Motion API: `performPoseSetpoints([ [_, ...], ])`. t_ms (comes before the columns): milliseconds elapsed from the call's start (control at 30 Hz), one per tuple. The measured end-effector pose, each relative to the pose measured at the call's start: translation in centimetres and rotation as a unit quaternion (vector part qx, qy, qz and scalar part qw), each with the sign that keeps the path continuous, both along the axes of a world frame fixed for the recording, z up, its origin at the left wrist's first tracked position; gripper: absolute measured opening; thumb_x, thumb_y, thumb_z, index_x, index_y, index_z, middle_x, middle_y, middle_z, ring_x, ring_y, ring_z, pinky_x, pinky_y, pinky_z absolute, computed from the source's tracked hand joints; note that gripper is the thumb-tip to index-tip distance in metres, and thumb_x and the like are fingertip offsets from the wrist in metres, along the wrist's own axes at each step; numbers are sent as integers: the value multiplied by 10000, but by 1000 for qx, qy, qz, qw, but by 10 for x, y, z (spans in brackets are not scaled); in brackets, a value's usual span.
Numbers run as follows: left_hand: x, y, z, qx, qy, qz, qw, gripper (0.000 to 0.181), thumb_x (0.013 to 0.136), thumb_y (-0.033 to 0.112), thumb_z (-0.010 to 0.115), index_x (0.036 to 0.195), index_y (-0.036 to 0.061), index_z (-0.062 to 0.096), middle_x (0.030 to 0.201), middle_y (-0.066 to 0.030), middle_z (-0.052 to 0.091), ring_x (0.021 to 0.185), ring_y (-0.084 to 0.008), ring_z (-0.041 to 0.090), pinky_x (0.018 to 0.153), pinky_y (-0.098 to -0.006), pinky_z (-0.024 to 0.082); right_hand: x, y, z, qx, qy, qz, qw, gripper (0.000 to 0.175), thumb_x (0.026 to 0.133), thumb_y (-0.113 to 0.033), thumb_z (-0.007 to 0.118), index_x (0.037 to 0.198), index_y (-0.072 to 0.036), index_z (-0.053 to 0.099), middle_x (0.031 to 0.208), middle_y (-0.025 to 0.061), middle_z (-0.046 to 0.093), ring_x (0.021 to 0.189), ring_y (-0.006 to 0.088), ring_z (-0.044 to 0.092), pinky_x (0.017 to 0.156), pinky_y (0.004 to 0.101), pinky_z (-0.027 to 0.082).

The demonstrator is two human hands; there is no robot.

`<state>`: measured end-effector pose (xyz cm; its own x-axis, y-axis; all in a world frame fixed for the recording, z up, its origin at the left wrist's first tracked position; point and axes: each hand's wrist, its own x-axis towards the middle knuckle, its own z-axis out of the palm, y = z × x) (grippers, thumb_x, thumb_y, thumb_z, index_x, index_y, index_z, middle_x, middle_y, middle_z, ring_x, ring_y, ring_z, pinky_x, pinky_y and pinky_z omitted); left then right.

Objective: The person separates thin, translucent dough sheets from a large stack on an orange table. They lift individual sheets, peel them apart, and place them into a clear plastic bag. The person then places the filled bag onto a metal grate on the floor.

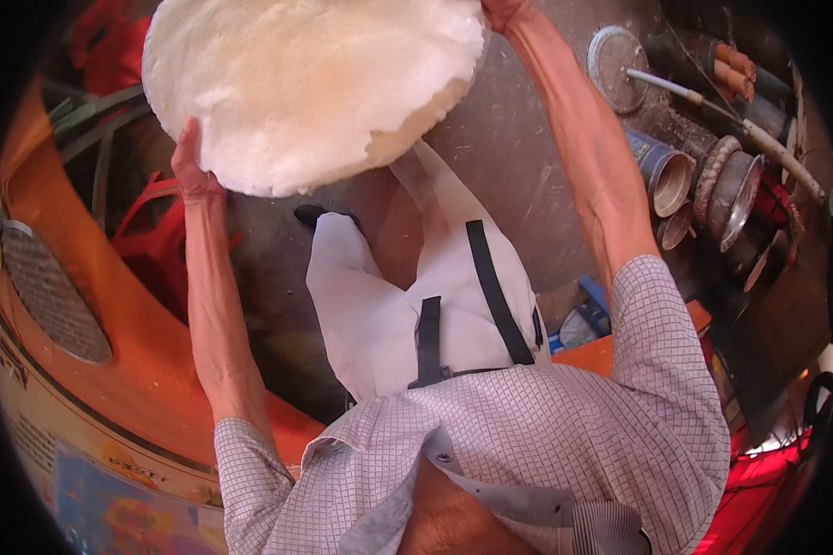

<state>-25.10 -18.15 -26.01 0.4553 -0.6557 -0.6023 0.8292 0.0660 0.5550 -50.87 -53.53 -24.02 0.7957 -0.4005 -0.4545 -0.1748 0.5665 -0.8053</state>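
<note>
A large, round, cream-white sheet (pixel 305 90), possibly thin dough, is held out in front of me above the floor. Its surface is bumpy, and the far rim runs past the top of the picture. Along the near right edge a ragged gap bares a beige layer (pixel 409 139) underneath. My left hand (pixel 198 170) grips the near left rim, thumb on top and fingers mostly beneath. At the upper right rim is my right hand (pixel 505 12), cut off by the frame, its fingers largely out of sight; it appears to hold the disc's edge.
To the left stands an orange counter (pixel 146 354) with an oval, mesh-like panel (pixel 52 295), and red plastic chairs (pixel 156 239) beyond it. Tins (pixel 670 184), a round lid (pixel 618 69) and a pale pole (pixel 781 152) lie on the right. My legs and one dark shoe (pixel 312 214) are below.
</note>
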Motion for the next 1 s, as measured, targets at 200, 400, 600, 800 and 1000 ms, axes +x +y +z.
performPoseSetpoints([
  [200, -8, -60, -83, 124, -60, 12, 990, 543, 851, 242, 645, 1308, 1, 477, 1276, -137, 567, 1156, -312, 553, 1018, -463, 427, -12, -41, -119, 35, -30, -27, 999, 502, 793, -133, 688, 1264, -34, 545, 1195, 100, 614, 1028, 204, 616, 928, 350, 498],
  [400, -15, -62, -85, 54, 8, -67, 996, 637, 878, 304, 614, 1388, 6, 376, 1365, -178, 486, 1239, -362, 481, 1053, -526, 377, -56, -38, -162, -119, 74, -91, 986, 457, 812, -147, 634, 1252, -47, 556, 1205, 143, 603, 1048, 252, 610, 926, 383, 488],
  [600, -17, -61, -82, 68, -36, -91, 993, 683, 876, 344, 602, 1412, 10, 342, 1402, -181, 446, 1262, -374, 453, 1058, -532, 364, -113, 5, -187, -362, 258, -117, 888, 420, 832, -160, 580, 1240, -61, 567, 1215, 187, 593, 1069, 300, 603, 925, 416, 479],
  [800, -27, -70, -75, 91, -67, -104, 988, 735, 859, 379, 611, 1423, 6, 322, 1427, -176, 413, 1296, -378, 407, 1072, -529, 335, -118, 71, -222, -467, 342, -143, 803, 453, 792, -164, 569, 1221, -22, 575, 1192, 290, 563, 1140, 358, 556, 964, 443, 447],
  [1000, -15, -60, -85, 69, -53, -124, 988, 735, 857, 399, 622, 1415, 14, 339, 1415, -163, 431, 1279, -363, 429, 1069, -511, 353, -132, 71, -221, -481, 436, -51, 759, 296, 776, -158, 583, 1022, 2, 619, 993, 278, 629, 969, 378, 619, 821, 477, 488],
])
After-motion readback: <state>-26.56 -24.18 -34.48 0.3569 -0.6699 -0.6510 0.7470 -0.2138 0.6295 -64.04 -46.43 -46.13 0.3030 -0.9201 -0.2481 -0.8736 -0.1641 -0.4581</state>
